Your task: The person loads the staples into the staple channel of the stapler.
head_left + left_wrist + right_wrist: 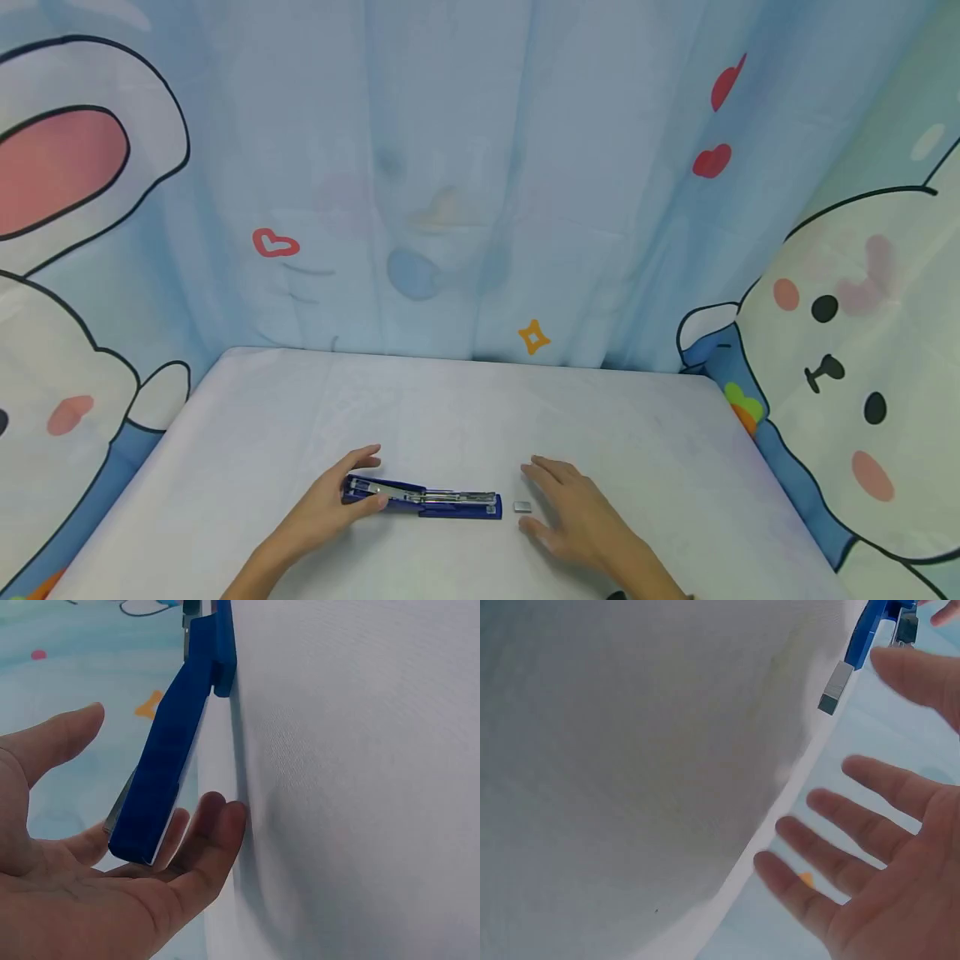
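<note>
A blue stapler (457,505) lies on the white table, folded wide apart so its metal staple channel shows. Around its left end is my left hand (330,502), thumb on the near side and fingers on the far side. The left wrist view shows the thumb apart from the raised blue arm (161,757), whose end hangs over the loosely bent fingers (217,832). Just off the stapler's right end sits a small grey block of staples (522,507), also seen as a strip (835,688) in the right wrist view. My right hand (573,512) hovers beside it, fingers spread, holding nothing.
The white cloth-covered table (450,417) stretches to a back edge against a light blue curtain (465,167). Cartoon animals are printed on the curtain at left and right. A small dark item (617,595) shows by the right wrist at the bottom edge.
</note>
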`<state>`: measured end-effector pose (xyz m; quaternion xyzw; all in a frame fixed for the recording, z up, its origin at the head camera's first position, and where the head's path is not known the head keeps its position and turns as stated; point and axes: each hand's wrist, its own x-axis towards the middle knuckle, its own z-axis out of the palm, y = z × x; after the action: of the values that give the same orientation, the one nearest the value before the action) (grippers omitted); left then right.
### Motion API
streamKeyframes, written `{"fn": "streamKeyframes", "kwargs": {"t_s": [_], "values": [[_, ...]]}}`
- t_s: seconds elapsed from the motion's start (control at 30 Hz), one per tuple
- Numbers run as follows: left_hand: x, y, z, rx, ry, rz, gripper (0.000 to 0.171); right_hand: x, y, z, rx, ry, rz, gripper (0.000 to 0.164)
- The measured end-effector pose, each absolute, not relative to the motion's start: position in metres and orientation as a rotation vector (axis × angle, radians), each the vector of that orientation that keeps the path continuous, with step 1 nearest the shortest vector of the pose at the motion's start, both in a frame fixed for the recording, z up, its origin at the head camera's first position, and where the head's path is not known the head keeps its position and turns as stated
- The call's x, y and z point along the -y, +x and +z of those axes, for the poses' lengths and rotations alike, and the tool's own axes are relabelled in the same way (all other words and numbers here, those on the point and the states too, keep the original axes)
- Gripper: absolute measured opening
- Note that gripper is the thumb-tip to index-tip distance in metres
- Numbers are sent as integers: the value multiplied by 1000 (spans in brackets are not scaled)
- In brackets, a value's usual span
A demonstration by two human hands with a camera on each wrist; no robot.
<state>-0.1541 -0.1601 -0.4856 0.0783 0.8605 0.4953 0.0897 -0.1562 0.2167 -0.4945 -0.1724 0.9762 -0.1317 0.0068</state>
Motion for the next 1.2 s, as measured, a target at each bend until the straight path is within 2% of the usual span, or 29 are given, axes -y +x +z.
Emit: {"fn": "streamKeyframes", "kwargs": {"t_s": [0.17,0.4,1.2], "values": [[167,-157,-490,-2413,250,1590,73,-216,-156,-494,-3071,-594,-417,51],[169,-158,-496,-2287,291,1673,68,-216,-156,-495,-3082,-690,-404,35],[167,-158,-506,-2181,218,1816,48,-212,-161,-495,-3043,-644,-431,20]]}}
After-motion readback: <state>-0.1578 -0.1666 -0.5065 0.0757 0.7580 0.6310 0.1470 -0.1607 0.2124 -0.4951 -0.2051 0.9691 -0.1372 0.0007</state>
